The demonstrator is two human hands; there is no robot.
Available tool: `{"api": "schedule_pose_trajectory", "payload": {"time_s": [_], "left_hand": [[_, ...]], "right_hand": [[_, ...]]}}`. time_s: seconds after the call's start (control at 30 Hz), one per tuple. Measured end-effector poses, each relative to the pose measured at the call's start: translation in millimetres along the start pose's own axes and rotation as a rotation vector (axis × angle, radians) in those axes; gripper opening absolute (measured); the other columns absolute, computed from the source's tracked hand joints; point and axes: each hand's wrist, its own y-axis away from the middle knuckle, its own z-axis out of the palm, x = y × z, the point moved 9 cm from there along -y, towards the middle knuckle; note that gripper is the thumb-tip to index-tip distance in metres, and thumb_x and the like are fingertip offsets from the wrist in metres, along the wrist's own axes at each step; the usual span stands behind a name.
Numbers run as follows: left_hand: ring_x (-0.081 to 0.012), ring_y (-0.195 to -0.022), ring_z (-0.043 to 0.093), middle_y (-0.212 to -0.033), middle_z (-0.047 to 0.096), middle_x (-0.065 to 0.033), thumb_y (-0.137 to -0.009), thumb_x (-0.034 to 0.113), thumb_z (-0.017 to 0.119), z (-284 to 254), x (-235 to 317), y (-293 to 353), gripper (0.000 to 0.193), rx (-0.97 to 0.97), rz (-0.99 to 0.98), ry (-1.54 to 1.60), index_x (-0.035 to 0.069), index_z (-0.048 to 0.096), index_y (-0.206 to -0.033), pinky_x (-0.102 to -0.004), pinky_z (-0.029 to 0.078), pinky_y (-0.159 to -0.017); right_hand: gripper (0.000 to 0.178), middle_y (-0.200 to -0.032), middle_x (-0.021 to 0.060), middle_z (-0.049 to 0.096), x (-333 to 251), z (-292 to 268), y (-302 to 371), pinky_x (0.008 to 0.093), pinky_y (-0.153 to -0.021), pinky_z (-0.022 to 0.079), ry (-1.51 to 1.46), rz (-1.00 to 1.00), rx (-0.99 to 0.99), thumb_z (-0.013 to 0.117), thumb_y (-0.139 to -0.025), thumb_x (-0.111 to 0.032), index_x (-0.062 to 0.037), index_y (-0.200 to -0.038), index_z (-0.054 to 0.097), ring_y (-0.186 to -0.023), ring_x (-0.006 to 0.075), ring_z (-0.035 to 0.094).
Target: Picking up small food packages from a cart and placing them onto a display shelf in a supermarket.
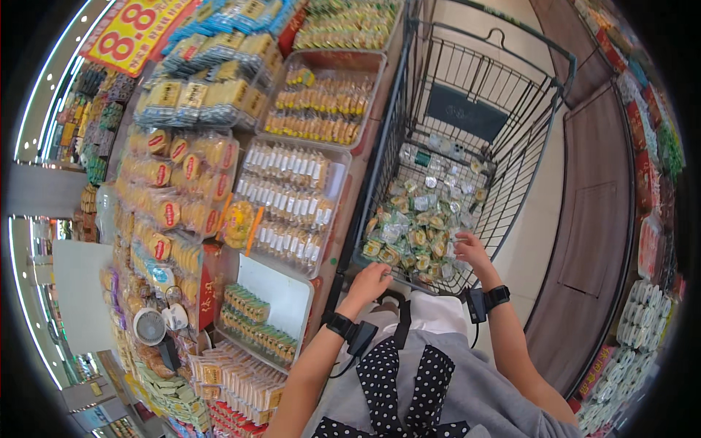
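Wrapped snack packets (pixel 420 232), small and green-and-yellow, lie in a loose heap in a shopping cart (pixel 527 171) with dark wire sides. Over the heap's right side reaches my right hand (pixel 473 252); its fingers are slightly bent and apart, close to some clear-wrapped packets. At the cart's near left corner is my left hand (pixel 369 284), with the fingers curled together. Whether anything is inside those fingers is hidden. Left of the cart, a white tray (pixel 303 292) holds rows of similar green-and-yellow packets near its lower end, with bare tray surface above them.
More trays of packaged cakes (pixel 281 197) line the display on the left, beside stacked bags of round biscuits (pixel 171 175). A small fan (pixel 150 326) stands among them. To the right of the cart runs a brown wood-panelled counter (pixel 591 219), with white packages (pixel 642 314) beyond it.
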Motion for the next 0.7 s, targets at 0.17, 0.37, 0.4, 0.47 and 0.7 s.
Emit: {"api": "schedule_pose_trajectory", "payload": {"time_s": [0.17,0.37,0.4,0.47,0.7], "left_hand": [[-0.0271,-0.081,0.051,-0.100,0.047,-0.0163,-0.072,0.021,0.052,19,-40,-33,0.035,0.052,-0.159,-0.043,0.003,0.048,-0.101,-0.0341,0.041,-0.072],[-0.0305,-0.089,0.047,-0.099,0.049,-0.0166,-0.070,0.019,0.052,35,-70,-50,0.033,0.042,-0.331,0.067,0.002,0.050,-0.099,-0.0364,0.038,-0.077],[-0.0326,-0.095,0.044,-0.098,0.049,-0.0169,-0.070,0.018,0.052,39,-76,-49,0.030,0.057,-0.362,0.107,0.003,0.051,-0.096,-0.0381,0.036,-0.080],[-0.0318,-0.095,0.043,-0.100,0.049,-0.0152,-0.069,0.019,0.052,43,-76,-48,0.031,0.043,-0.379,0.033,0.004,0.051,-0.097,-0.0373,0.035,-0.082],[-0.0291,-0.090,0.043,-0.094,0.053,-0.0097,-0.067,0.018,0.053,50,-74,-45,0.028,0.117,-0.321,-0.093,0.008,0.055,-0.093,-0.0340,0.032,-0.081]], "right_hand": [[0.038,-0.088,0.0056,0.052,39,34,-23,0.0260,-0.062,0.042,0.003,0.058,-0.169,0.051,-0.071,-0.015,-0.0054,-0.107,0.045,-0.077,0.0144,0.051],[0.038,-0.097,0.0055,0.050,45,87,-37,0.0258,-0.070,0.040,0.254,-0.065,-0.377,0.052,-0.072,-0.013,-0.0080,-0.110,0.045,-0.084,0.0142,0.049],[0.038,-0.097,0.0055,0.050,44,92,-42,0.0258,-0.070,0.040,0.247,-0.047,-0.392,0.052,-0.072,-0.013,-0.0080,-0.110,0.045,-0.084,0.0142,0.049],[0.037,-0.103,0.0063,0.047,48,110,-47,0.0250,-0.072,0.039,0.260,-0.030,-0.540,0.053,-0.072,-0.013,-0.0083,-0.109,0.046,-0.089,0.0141,0.048],[0.035,-0.122,0.0133,0.031,64,154,-60,0.0289,-0.083,0.036,0.193,-0.035,-0.663,0.054,-0.071,-0.011,-0.0065,-0.105,0.048,-0.102,0.0217,0.040]]}}
